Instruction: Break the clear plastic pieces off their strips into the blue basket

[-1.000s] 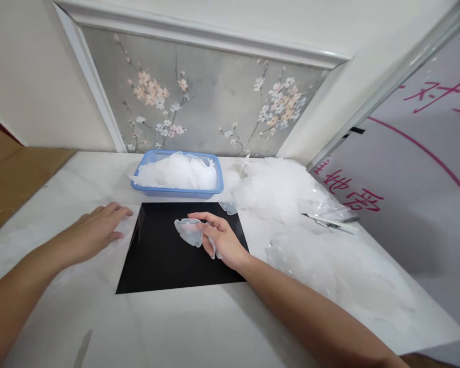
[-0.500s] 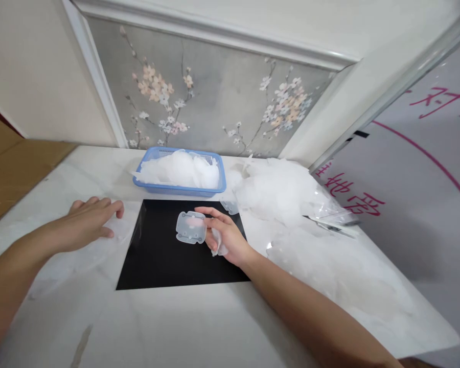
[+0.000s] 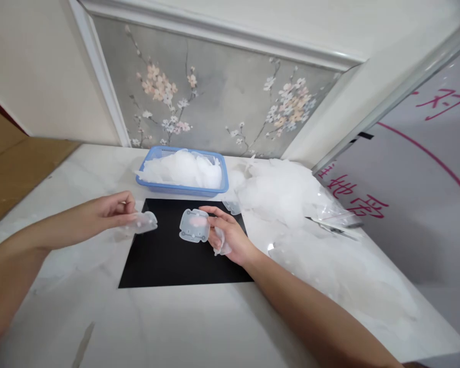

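Above the black mat point(image 3: 168, 260), my right hand point(image 3: 230, 236) holds a flat translucent plastic piece point(image 3: 194, 226) with rounded corners and notched edges, pinched at its right side. Another crumpled-looking translucent piece point(image 3: 223, 243) is tucked against that palm. To the left, my left hand point(image 3: 115, 210) pinches a similar small translucent piece point(image 3: 144, 223) between thumb and fingers, and it overhangs the mat's upper left corner. Below my left hand, more thin clear pieces point(image 3: 69, 266) lie on the white table, hard to make out singly.
A blue basket point(image 3: 182, 191) full of white translucent pieces stands behind the mat. Right of it lies a large pile of such pieces point(image 3: 279, 189), with more spread in front point(image 3: 337, 271). A dark-edged, thin tool point(image 3: 335, 228) rests by a clear bag point(image 3: 329, 204). A whiteboard point(image 3: 417, 214) borders the right.
My left hand has lifted from the clear pieces on the table, turned toward the mat, and now pinches one translucent piece. My right hand keeps its hold, nearly still.
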`<act>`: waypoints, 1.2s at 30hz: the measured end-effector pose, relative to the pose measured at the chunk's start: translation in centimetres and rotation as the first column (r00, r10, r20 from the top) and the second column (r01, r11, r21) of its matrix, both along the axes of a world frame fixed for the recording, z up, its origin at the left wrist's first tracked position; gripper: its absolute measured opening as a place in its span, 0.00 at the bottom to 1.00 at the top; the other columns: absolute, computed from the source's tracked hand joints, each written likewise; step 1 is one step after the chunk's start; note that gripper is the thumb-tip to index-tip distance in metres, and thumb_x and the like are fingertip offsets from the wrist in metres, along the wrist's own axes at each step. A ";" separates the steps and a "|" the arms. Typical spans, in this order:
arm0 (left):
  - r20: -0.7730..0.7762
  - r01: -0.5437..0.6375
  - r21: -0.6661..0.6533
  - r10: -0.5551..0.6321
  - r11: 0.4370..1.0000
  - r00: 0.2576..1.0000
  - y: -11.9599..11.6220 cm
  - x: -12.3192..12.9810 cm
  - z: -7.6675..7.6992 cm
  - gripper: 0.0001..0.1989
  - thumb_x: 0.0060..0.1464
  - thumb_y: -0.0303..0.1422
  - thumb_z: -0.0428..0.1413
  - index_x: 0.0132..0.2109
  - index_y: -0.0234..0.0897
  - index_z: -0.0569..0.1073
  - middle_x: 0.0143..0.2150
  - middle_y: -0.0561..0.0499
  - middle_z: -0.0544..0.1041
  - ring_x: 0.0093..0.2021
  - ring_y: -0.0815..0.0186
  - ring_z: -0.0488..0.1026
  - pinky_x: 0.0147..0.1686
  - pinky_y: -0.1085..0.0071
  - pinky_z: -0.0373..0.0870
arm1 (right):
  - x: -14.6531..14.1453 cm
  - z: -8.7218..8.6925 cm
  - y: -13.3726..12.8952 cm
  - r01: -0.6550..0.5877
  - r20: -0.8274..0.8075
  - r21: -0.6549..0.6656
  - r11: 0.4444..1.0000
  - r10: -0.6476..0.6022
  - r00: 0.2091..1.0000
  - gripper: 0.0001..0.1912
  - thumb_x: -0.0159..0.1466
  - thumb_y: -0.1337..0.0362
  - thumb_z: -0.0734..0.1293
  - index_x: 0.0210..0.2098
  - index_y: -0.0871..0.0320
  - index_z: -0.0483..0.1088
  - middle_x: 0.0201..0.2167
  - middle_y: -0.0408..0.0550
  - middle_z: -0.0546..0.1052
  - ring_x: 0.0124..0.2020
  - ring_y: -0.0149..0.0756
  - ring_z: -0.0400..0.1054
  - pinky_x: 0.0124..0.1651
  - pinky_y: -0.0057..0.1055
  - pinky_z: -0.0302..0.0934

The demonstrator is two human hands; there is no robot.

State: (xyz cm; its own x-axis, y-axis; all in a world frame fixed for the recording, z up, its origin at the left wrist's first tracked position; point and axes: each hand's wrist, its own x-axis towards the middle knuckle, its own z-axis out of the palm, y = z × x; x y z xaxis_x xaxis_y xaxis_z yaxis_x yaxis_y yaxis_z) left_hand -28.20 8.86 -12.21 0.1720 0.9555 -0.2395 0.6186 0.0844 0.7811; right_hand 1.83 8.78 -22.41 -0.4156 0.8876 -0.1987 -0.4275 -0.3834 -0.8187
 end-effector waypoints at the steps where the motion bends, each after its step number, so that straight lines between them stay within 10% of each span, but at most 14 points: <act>1: 0.063 0.032 -0.070 -0.027 0.997 0.998 -0.1 0.4 -0.2 0.15 0.52 0.46 0.63 0.30 0.42 0.70 0.27 0.54 0.71 0.30 0.62 0.69 0.30 0.70 0.64 | 0.0 0.0 0.0 0.004 0.008 0.013 1.000 -0.004 1.000 0.19 0.57 0.58 0.71 0.46 0.57 0.71 0.09 0.33 0.65 0.10 0.27 0.53 0.17 0.23 0.48; 8: 0.600 -0.004 -0.367 0.241 0.930 0.763 -0.9 4.7 -3.3 0.20 0.48 0.44 0.69 0.32 0.39 0.67 0.31 0.53 0.77 0.34 0.63 0.77 0.38 0.65 0.78 | -0.5 0.2 -1.1 0.102 0.221 0.341 0.934 -0.185 0.958 0.15 0.61 0.51 0.72 0.29 0.55 0.68 0.19 0.38 0.67 0.22 0.28 0.59 0.27 0.27 0.56; 15: 0.720 0.056 -0.441 0.315 0.896 0.618 -2.1 6.2 -4.6 0.12 0.56 0.36 0.65 0.33 0.37 0.69 0.31 0.53 0.77 0.33 0.64 0.79 0.37 0.65 0.81 | -0.7 0.3 -2.6 -0.031 0.490 0.587 0.809 -0.324 0.809 0.05 0.62 0.64 0.70 0.34 0.54 0.68 0.18 0.33 0.58 0.21 0.29 0.57 0.30 0.30 0.58; 24: 0.773 0.166 -0.445 0.284 0.880 0.567 -2.8 7.1 -4.2 0.15 0.58 0.46 0.61 0.35 0.39 0.71 0.36 0.51 0.78 0.39 0.62 0.78 0.47 0.63 0.78 | -1.0 -0.4 -3.1 -0.304 0.505 0.845 0.440 -0.469 0.724 0.16 0.65 0.66 0.68 0.53 0.50 0.71 0.55 0.54 0.69 0.39 0.36 0.71 0.38 0.33 0.70; 26: 0.728 0.200 -0.431 0.207 0.880 0.654 -2.9 6.9 -3.7 0.17 0.57 0.50 0.59 0.36 0.41 0.70 0.37 0.51 0.78 0.44 0.60 0.78 0.52 0.60 0.74 | -1.0 -0.3 -3.2 -0.285 0.510 0.829 0.481 -0.442 0.738 0.10 0.67 0.65 0.65 0.47 0.51 0.74 0.50 0.51 0.75 0.37 0.35 0.72 0.38 0.32 0.69; 30: 0.145 0.228 -0.203 -0.201 0.952 0.969 -2.2 4.6 -2.5 0.11 0.59 0.45 0.57 0.39 0.44 0.71 0.44 0.50 0.77 0.48 0.54 0.74 0.55 0.56 0.67 | -0.9 0.2 -2.6 -0.059 0.498 0.574 0.817 -0.291 0.817 0.10 0.67 0.56 0.65 0.34 0.55 0.71 0.21 0.39 0.71 0.20 0.29 0.62 0.25 0.27 0.59; 33: -0.427 0.258 0.003 -0.232 0.966 0.874 -1.2 1.4 -2.2 0.08 0.61 0.37 0.50 0.44 0.42 0.71 0.49 0.45 0.76 0.50 0.50 0.70 0.52 0.54 0.64 | -0.8 0.5 -1.8 0.004 0.383 0.357 0.934 -0.150 0.911 0.14 0.64 0.51 0.67 0.33 0.55 0.68 0.15 0.34 0.64 0.16 0.26 0.56 0.22 0.25 0.54; 36: -0.639 0.255 0.012 -0.188 0.967 0.745 -0.1 -1.8 -2.5 0.12 0.59 0.31 0.48 0.48 0.38 0.69 0.54 0.41 0.73 0.53 0.49 0.69 0.52 0.56 0.64 | -0.6 0.5 -1.3 -0.028 0.302 0.251 0.968 -0.051 0.952 0.15 0.62 0.51 0.69 0.36 0.57 0.69 0.13 0.33 0.64 0.14 0.25 0.54 0.20 0.23 0.50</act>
State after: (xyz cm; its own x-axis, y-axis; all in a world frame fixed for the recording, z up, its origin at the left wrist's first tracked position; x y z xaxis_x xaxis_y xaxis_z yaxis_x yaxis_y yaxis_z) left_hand -29.99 8.73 -14.71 0.2241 0.9327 -0.2827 0.9638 -0.1691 0.2061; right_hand 1.18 7.52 -21.90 -0.3599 0.9291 -0.0855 -0.1460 -0.1466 -0.9784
